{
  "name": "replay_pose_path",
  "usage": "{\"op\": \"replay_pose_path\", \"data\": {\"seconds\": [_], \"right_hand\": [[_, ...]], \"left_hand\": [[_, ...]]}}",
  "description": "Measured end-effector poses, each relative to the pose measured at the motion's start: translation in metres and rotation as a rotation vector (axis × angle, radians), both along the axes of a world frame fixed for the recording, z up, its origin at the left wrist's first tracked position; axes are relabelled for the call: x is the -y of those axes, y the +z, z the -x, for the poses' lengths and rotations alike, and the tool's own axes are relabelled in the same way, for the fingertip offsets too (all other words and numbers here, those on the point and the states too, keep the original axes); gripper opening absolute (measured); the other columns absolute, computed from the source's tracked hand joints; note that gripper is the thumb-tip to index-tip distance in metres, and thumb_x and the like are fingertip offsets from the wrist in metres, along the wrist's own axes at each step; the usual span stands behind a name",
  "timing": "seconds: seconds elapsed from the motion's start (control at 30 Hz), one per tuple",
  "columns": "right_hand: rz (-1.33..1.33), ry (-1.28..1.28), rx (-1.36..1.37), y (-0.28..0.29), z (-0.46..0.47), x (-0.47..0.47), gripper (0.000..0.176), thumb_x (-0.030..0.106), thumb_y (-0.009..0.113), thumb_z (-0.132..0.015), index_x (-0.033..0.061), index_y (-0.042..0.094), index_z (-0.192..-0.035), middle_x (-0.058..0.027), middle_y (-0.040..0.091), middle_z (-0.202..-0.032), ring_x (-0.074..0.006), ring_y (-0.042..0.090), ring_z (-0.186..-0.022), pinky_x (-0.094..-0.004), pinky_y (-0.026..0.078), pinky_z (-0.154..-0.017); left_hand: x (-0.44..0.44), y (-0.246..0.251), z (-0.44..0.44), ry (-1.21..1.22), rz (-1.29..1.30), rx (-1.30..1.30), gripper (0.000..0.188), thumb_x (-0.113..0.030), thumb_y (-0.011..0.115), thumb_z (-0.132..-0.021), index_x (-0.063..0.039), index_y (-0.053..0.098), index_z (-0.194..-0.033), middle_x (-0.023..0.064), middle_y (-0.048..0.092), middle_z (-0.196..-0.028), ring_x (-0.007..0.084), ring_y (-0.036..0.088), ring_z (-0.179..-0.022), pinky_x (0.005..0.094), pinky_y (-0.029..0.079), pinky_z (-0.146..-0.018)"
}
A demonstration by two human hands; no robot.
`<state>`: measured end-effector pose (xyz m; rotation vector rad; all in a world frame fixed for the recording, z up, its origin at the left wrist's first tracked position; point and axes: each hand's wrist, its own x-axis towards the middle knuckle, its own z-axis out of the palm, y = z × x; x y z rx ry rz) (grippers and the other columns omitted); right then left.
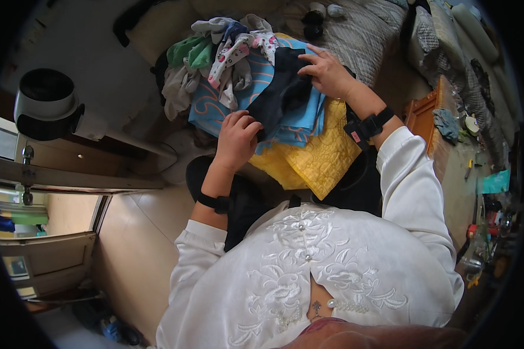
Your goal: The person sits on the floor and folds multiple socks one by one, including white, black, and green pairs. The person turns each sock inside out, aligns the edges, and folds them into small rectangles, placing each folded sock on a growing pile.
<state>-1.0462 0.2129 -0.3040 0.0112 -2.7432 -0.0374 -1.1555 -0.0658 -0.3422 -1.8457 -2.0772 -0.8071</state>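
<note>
A black sock [284, 87] lies stretched at a slant over a folded blue cloth with an orange pattern [209, 107]. My left hand [240, 135] rests on its lower end, fingers curled over the fabric. At the upper end my right hand [325, 72] touches the sock, with its fingers spread; whether it pinches the fabric is unclear. Beside the black one, on the left part of the blue cloth, lies a heap of loose socks: a green one [198, 52], a white patterned one with pink [229, 56] and several grey ones [179, 83]. Yellow quilted fabric [323, 152] lies beneath the blue cloth.
Rolled dark and light socks [313, 22] sit on a grey quilted cover [358, 39] beyond the cloth. On the right stands a wooden table [452, 174] with a crumpled blue-grey cloth [446, 124] and small items. A white and black appliance [46, 104] is at the left.
</note>
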Motion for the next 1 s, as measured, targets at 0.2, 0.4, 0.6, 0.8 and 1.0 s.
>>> {"op": "replay_pose_path", "data": {"seconds": [0.2,0.4,0.6,0.8,1.0], "right_hand": [[0.345,0.215,0.054,0.005,0.011,0.031,0.025,0.01,0.06,-0.068,0.0087,0.063,-0.092,-0.0091,0.06,-0.094,-0.0291,0.051,-0.104,-0.0393,0.041,-0.089],[0.242,0.171,0.189,0.003,-0.015,0.052,0.027,0.015,0.063,-0.07,0.0131,0.06,-0.096,-0.006,0.058,-0.085,-0.0263,0.057,-0.088,-0.0459,0.041,-0.086],[-0.032,0.075,0.017,-0.008,-0.022,0.065,0.033,0.013,0.064,-0.067,0.0124,0.059,-0.099,-0.0057,0.057,-0.084,-0.0244,0.057,-0.089,-0.0467,0.04,-0.091],[0.142,0.288,0.073,0.006,-0.051,0.076,0.054,0.015,0.073,-0.057,0.0077,0.055,-0.108,-0.0106,0.053,-0.113,-0.0269,0.047,-0.114,-0.0486,0.031,-0.1],[0.568,0.175,0.026,-0.008,-0.073,0.102,0.039,0.013,0.071,-0.064,0.0067,0.06,-0.1,-0.0099,0.061,-0.093,-0.0274,0.058,-0.092,-0.0419,0.042,-0.091]], "left_hand": [[0.003,0.006,0.002,-0.04,0.005,0.123,0.023,-0.004,0.065,-0.064,-0.01,0.061,-0.086,0.0067,0.058,-0.093,0.0313,0.049,-0.106,0.0425,0.04,-0.089],[0.018,0.0,0.006,0.071,0.044,-0.035,0.028,-0.005,0.067,-0.063,-0.01,0.061,-0.089,0.0078,0.058,-0.101,0.0328,0.048,-0.11,0.0438,0.038,-0.092],[0.016,0.014,0.009,-0.052,-0.117,0.16,0.026,-0.002,0.067,-0.061,-0.008,0.06,-0.085,0.0067,0.06,-0.097,0.0314,0.049,-0.11,0.0424,0.04,-0.089],[-0.006,0.043,-0.034,-0.312,-0.046,0.192,0.022,-0.005,0.07,-0.062,-0.005,0.059,-0.082,0.008,0.058,-0.08,0.0275,0.055,-0.091,0.0378,0.043,-0.079],[-0.026,0.027,-0.045,-0.314,-0.19,0.534,0.019,-0.021,0.069,-0.076,-0.006,0.059,-0.081,0.0072,0.057,-0.072,0.0206,0.054,-0.059,0.0299,0.041,-0.052]]}}
